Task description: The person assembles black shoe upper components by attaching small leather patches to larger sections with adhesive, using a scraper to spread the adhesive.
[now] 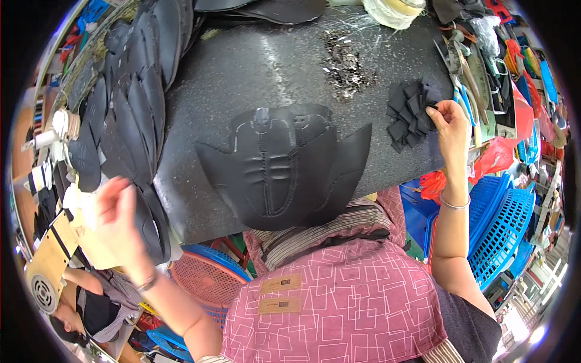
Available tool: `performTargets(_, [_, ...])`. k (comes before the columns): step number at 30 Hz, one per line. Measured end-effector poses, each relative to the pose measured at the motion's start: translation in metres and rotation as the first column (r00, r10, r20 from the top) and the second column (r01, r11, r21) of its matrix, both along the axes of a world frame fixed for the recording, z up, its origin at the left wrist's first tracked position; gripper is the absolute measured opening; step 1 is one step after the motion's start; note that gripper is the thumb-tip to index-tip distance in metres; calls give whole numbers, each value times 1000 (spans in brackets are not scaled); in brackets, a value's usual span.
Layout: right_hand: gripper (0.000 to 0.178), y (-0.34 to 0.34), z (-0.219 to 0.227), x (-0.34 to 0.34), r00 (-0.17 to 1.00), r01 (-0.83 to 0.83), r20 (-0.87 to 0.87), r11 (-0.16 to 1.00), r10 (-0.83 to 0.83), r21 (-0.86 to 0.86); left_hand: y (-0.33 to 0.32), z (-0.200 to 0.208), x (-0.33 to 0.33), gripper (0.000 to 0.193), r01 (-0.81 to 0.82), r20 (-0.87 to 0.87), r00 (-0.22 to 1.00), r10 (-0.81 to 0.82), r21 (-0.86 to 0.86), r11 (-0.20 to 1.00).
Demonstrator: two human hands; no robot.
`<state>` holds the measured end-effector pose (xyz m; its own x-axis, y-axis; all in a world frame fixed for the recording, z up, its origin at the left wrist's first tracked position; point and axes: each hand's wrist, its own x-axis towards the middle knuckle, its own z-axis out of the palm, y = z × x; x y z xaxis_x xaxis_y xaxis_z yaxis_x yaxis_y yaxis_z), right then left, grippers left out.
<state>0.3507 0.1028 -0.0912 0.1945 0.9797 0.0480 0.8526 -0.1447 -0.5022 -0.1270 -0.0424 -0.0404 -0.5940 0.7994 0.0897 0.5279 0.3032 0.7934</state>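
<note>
Black shoe uppers (275, 172), stitched and with ribbed ridges down the middle, lie flat at the near edge of the dark table. Over at the right, my right hand (452, 126) is closed in a pinch at the edge of a pile of small black fabric strips (411, 115), with thumb and forefinger on one strip. My left hand (115, 221) is raised off the table's left side, beside the stacked black shoe pieces (136, 109). Motion smears its fingers, and I cannot make out anything in it.
On the dark tabletop (236, 78) lies a heap of small metallic bits (346, 66), near a cream roll of thread (394, 11). Scissors and tools line the right edge. Blue baskets (499, 224) stand at the right, a pink basket (203, 279) below left. Another person (97, 308) sits at lower left.
</note>
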Motion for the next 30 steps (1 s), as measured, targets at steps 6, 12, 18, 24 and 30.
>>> performTargets(6, [11, -17, 19, -6, 976, -198, 147, 930, 159, 310, 81, -22, 126, 39, 476, -276, 823, -496, -141, 868])
performTargets(12, [13, -56, 48, -67, 847, -174, -480, 972, 230, 159, 76, -30, 125, 26, 546, -292, 725, -624, -309, 779])
performTargets(18, [10, -71, 43, -131, 353, -502, -935, 849, 27, -165, 50, -23, 144, 14, 535, 391, 786, -479, -43, 844])
performTargets(24, [13, -68, 27, -153, 392, -475, -919, 847, -39, -239, 48, -20, 138, 19, 600, 816, 483, -318, -43, 799])
performTargets(30, [15, -67, 24, -156, 394, -462, -915, 842, -87, -278, 48, -19, 138, 20, 612, 829, 454, -326, -25, 790])
